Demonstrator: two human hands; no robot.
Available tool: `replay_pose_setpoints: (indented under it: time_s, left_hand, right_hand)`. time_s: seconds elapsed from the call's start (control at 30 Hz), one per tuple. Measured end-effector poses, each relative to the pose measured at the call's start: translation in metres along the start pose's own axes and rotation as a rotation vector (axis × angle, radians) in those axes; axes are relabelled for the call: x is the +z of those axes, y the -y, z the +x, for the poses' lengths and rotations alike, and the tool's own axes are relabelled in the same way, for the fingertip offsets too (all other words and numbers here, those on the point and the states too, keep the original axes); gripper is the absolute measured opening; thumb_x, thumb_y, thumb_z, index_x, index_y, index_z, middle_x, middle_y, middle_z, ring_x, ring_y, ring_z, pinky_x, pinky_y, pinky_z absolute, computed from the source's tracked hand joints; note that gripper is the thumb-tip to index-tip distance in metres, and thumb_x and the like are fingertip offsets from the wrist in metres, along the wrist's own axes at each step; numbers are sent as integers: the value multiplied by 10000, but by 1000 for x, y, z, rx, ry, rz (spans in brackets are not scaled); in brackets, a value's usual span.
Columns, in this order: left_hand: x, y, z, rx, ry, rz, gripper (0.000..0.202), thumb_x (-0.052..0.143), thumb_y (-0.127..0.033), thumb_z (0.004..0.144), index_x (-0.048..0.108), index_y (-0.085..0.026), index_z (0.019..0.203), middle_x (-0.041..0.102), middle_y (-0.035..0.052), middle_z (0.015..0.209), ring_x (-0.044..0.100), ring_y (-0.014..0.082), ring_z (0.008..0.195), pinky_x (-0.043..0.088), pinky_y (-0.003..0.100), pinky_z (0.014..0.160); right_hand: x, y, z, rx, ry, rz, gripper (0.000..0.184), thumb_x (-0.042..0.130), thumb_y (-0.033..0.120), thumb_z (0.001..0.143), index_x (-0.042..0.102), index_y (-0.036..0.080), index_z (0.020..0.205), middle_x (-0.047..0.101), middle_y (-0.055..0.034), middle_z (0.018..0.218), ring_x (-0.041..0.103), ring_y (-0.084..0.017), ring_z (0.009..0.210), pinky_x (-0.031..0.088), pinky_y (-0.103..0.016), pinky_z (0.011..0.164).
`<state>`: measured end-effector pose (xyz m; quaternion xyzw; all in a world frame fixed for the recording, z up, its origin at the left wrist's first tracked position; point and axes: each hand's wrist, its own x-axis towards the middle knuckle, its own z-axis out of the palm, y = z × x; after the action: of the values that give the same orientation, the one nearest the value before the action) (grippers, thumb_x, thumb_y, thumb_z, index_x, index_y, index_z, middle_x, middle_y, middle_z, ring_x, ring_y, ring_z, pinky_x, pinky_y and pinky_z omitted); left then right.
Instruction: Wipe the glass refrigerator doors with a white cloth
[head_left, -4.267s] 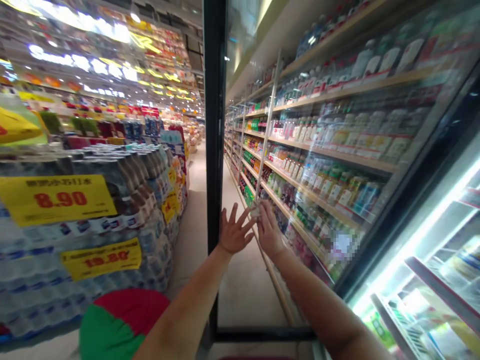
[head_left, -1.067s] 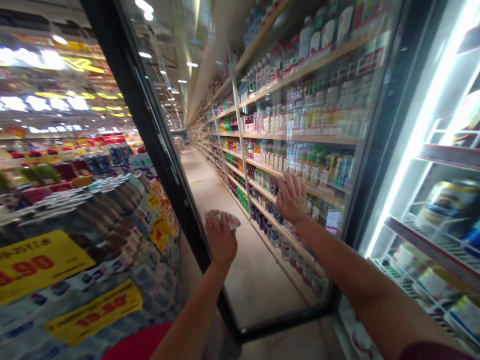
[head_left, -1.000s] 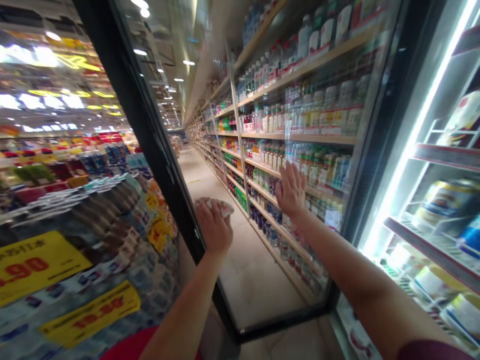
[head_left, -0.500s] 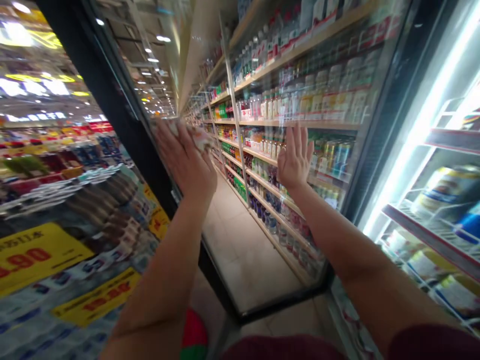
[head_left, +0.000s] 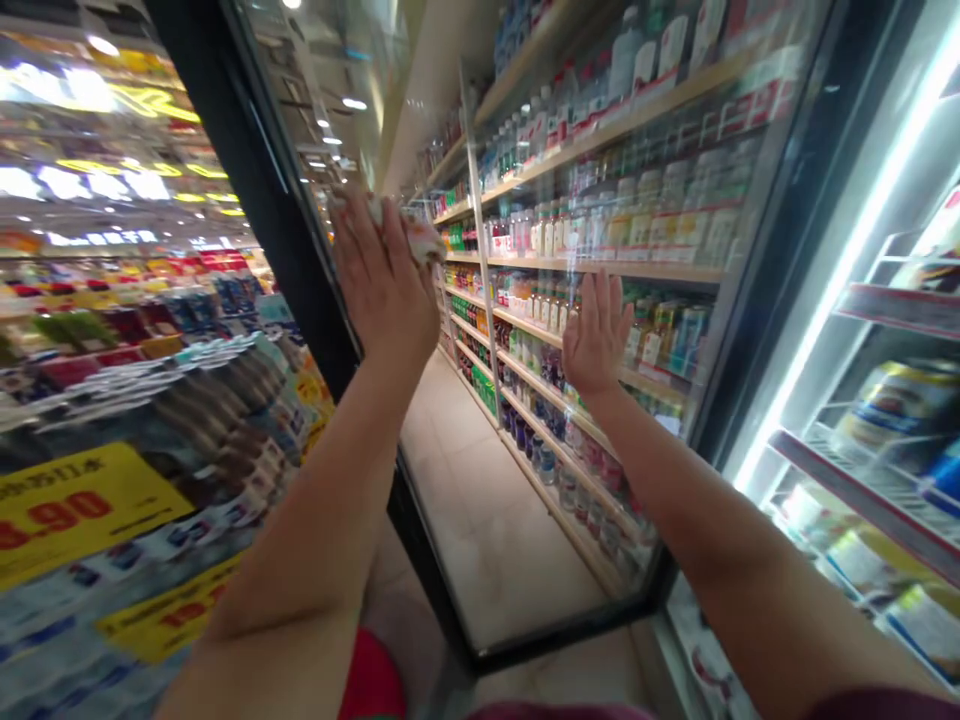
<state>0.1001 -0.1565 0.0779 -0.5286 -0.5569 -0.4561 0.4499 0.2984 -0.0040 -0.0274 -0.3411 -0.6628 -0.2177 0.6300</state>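
My left hand [head_left: 388, 285] presses a pale, patterned cloth [head_left: 426, 240] against the glass door [head_left: 517, 560] of a cooler, near the door's left edge. Its fingers are stretched upward over the cloth, and part of the cloth shows beyond the thumb side. Lower and to the right, my right hand [head_left: 598, 335] lies on the same pane with its fingers extended and nothing in them. The door has a dark frame and stands swung out from the cooler. Bottled drinks on shelves show in the glass.
Lit cooler racks [head_left: 862, 470] with cans stand close on my right. On the left, stacked packs of drinks [head_left: 202, 410] carry a yellow price sign [head_left: 82, 510]. A red object [head_left: 371, 675] shows at the bottom, beside the door's lower frame.
My left hand has slid upward on the glass with the cloth. The right hand stays at about the same place on the pane. The view has shifted slightly.
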Motion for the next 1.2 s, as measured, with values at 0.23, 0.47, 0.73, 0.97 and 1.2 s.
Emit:
replay_pose_setpoints:
  time_s: [0.23, 0.47, 0.73, 0.97, 1.2]
  left_hand:
    - [8, -17, -31, 54, 76, 90, 658, 494, -297, 995, 332, -22, 1570, 168, 163, 1694, -36, 300, 1580, 74, 549, 1292]
    - [-4, -1, 31, -4, 64, 85, 679, 556, -261, 992, 304, -51, 1586, 168, 112, 1697, -5, 274, 1584, 26, 556, 1292]
    - [3, -13, -20, 142, 185, 109, 497, 393, -204, 1056, 433, -124, 1546, 238, 107, 1685, 6, 278, 1579, 121, 526, 1289]
    - [-3, 12, 31, 117, 124, 102, 573, 476, -211, 1040, 351, -133, 1594, 178, 82, 1701, 12, 267, 1583, 80, 531, 1297]
    - [38, -27, -34, 280, 165, 78, 486, 330, -182, 1089, 402, -124, 1566, 282, 130, 1666, -20, 259, 1569, 164, 492, 1297]
  right_hand:
    - [1, -2, -1, -3, -3, 9, 595, 301, 308, 1035, 299, 162, 1612, 354, -136, 1644, 245, -288, 1563, 241, -581, 1242]
    - [3, -2, 0, -19, -34, 11, 601, 291, 314, 1038, 276, 166, 1621, 370, -150, 1632, 262, -301, 1557, 248, -611, 1229]
    - [3, -8, 8, -34, -57, 34, 578, 369, 347, 1006, 422, 140, 1543, 455, -180, 1556, 360, -321, 1492, 303, -580, 1190]
    - [-16, -35, 114, -106, 28, -109, 703, 173, 464, 1039, 409, 48, 1554, 334, -198, 1628, 290, -316, 1523, 266, -503, 1195]
    - [-22, -32, 125, -120, 70, 3, 646, 219, 444, 1061, 241, 117, 1618, 208, -94, 1702, 146, -274, 1583, 167, -542, 1263]
